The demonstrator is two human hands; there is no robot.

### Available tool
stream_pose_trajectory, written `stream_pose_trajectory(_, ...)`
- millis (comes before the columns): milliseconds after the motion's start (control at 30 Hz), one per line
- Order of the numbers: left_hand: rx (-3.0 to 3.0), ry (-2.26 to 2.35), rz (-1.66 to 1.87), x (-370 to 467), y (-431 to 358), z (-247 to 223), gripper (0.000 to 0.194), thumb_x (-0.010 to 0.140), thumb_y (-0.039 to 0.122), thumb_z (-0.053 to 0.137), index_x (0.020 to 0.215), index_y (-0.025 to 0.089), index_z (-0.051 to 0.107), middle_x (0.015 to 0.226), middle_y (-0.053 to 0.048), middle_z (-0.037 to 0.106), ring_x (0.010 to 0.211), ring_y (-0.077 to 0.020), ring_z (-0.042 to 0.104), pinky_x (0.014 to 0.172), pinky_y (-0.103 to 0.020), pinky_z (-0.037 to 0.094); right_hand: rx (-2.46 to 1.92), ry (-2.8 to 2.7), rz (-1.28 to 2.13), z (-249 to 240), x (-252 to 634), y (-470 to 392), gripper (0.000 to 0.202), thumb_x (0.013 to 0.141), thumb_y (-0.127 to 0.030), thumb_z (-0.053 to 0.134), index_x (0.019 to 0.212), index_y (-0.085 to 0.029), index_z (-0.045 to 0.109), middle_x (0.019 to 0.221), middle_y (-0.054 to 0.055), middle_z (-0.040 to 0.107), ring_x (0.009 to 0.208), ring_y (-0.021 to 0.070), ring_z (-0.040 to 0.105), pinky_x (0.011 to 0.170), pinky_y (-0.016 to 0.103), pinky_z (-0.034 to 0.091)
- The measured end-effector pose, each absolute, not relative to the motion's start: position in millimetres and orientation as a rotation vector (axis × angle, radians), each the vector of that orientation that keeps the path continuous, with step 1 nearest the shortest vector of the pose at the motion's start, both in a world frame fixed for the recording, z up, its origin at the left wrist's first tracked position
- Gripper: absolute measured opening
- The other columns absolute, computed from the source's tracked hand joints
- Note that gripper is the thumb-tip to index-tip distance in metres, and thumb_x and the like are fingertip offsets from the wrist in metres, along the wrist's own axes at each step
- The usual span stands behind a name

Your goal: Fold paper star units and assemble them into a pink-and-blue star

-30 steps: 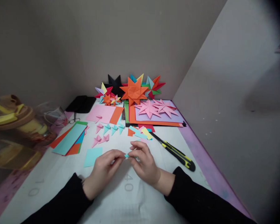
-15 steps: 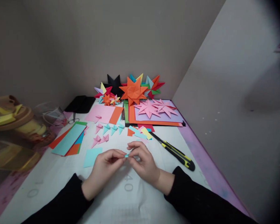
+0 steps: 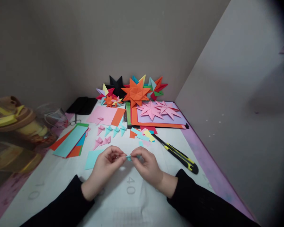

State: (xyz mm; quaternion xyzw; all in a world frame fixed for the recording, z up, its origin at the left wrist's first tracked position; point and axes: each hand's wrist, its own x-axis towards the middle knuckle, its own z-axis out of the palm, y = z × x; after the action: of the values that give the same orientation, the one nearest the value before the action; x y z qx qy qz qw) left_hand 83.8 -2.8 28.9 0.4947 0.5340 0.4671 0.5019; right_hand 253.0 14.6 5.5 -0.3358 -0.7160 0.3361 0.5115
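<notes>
**Small folded piece of turquoise paper (image 3: 128, 158) pinched between my two hands**

I hold the little fold in front of me, just above the white mat (image 3: 68, 176) with its printed numbers, near the middle of my work surface. My left hand (image 3: 106, 168) pinches its left edge between thumb and forefinger, the other fingers curled in close. My right hand (image 3: 149, 166) pinches the right edge the same way; how its remaining fingers sit behind, I cannot tell.

The part I can see bridges the gap between my fingertips. Its long axis seems to run across me, left to right, but my fingers cover both ends, so I cannot tell which way the point faces.

Just beside my left hand, a flat square sheet of turquoise paper (image 3: 91, 159) lies partly hidden behind it. Beyond my hands sit three turquoise folded paper pieces (image 3: 115, 130) in a row, their narrow tips aimed toward me and a little left. Pink folded paper pieces (image 3: 100, 129) lie near them, tips angled much the same.

To my right, a black-and-yellow utility knife (image 3: 178, 154) lies slantwise, blade end away from me, close to some multicoloured paper scraps (image 3: 142, 135). At the back, a large orange paper star (image 3: 136, 92) stands above two pink paper stars (image 3: 150, 110) lying on stacked coloured sheets (image 3: 158, 125).
</notes>
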Motion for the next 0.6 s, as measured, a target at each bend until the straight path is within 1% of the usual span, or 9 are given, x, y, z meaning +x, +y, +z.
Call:
stream_pose_trajectory(100, 1.097, 1.228, 1.178, 84.3, -1.4, 27.7, 0.026, 0.072, 0.026, 0.070, 0.091, 0.019, 0.054, 0.076, 0.000, 0.068, 0.072, -0.0124, 0.063, 0.067, -0.023, 0.049, -0.871, -1.729, 0.829, 5.9, 251.6, 14.4, 0.009, 0.080, -0.013, 0.055, 0.081, -0.020, 0.060, 0.074, 0.001, 0.063, 0.070, 0.0137, 0.061, 0.066, 0.026, 0.049)
stream_pose_trajectory(167, 1.073, 1.227, 1.163, 84.3, -0.9, 25.8, 0.030, 0.071, 0.027, 0.070, 0.096, 0.019, 0.054, 0.077, 0.000, 0.068, 0.073, -0.0130, 0.063, 0.067, -0.023, 0.049, -0.935, -1.699, 0.864, 5.5, 250.5, 14.4, 0.007, 0.080, -0.015, 0.055, 0.079, -0.020, 0.060, 0.073, 0.001, 0.064, 0.068, 0.0137, 0.061, 0.065, 0.026, 0.050)
stream_pose_trajectory(200, 1.080, 1.238, 1.132, 84.2, -0.9, 24.9, 0.029, 0.071, 0.028, 0.070, 0.095, 0.018, 0.056, 0.076, -0.001, 0.068, 0.071, -0.0129, 0.063, 0.066, -0.023, 0.048, -0.968, -1.679, 0.880, 5.3, 250.1, 14.3, 0.006, 0.080, -0.016, 0.056, 0.078, -0.020, 0.060, 0.072, 0.001, 0.064, 0.068, 0.0137, 0.062, 0.064, 0.025, 0.050)
stream_pose_trajectory(300, 1.144, 1.272, 1.008, 84.1, -1.3, 23.6, 0.020, 0.074, 0.032, 0.067, 0.082, 0.015, 0.060, 0.069, -0.001, 0.064, 0.063, -0.0121, 0.059, 0.060, -0.022, 0.046, -1.021, -1.646, 0.903, 5.8, 249.6, 14.0, 0.006, 0.080, -0.018, 0.055, 0.077, -0.019, 0.060, 0.072, 0.001, 0.064, 0.067, 0.0135, 0.061, 0.062, 0.025, 0.050)
stream_pose_trajectory(367, 1.195, 1.284, 0.960, 84.0, -2.0, 24.7, 0.020, 0.075, 0.035, 0.064, 0.076, 0.015, 0.060, 0.067, -0.001, 0.063, 0.061, -0.0121, 0.057, 0.058, -0.023, 0.045, -1.018, -1.654, 0.921, 6.7, 249.4, 13.5, 0.006, 0.079, -0.018, 0.054, 0.077, -0.019, 0.060, 0.072, 0.001, 0.064, 0.066, 0.0131, 0.060, 0.062, 0.024, 0.049)
stream_pose_trajectory(500, 1.311, 1.326, 0.967, 83.3, -3.4, 27.9, 0.020, 0.078, 0.036, 0.060, 0.077, 0.016, 0.060, 0.063, 0.001, 0.059, 0.057, -0.0116, 0.054, 0.055, -0.023, 0.044, -1.019, -1.667, 0.991, 8.7, 247.9, 13.2, 0.005, 0.078, -0.017, 0.055, 0.074, -0.019, 0.058, 0.070, 0.000, 0.062, 0.065, 0.0126, 0.057, 0.062, 0.024, 0.048)
stream_pose_trajectory(600, 1.394, 1.343, 0.967, 82.5, -3.6, 27.1, 0.018, 0.079, 0.034, 0.058, 0.078, 0.016, 0.061, 0.065, 0.001, 0.059, 0.058, -0.0118, 0.053, 0.055, -0.022, 0.044, -1.045, -1.614, 1.099, 8.6, 246.7, 14.0, 0.004, 0.078, -0.020, 0.056, 0.074, -0.019, 0.058, 0.069, 0.000, 0.061, 0.065, 0.0126, 0.056, 0.061, 0.024, 0.046)
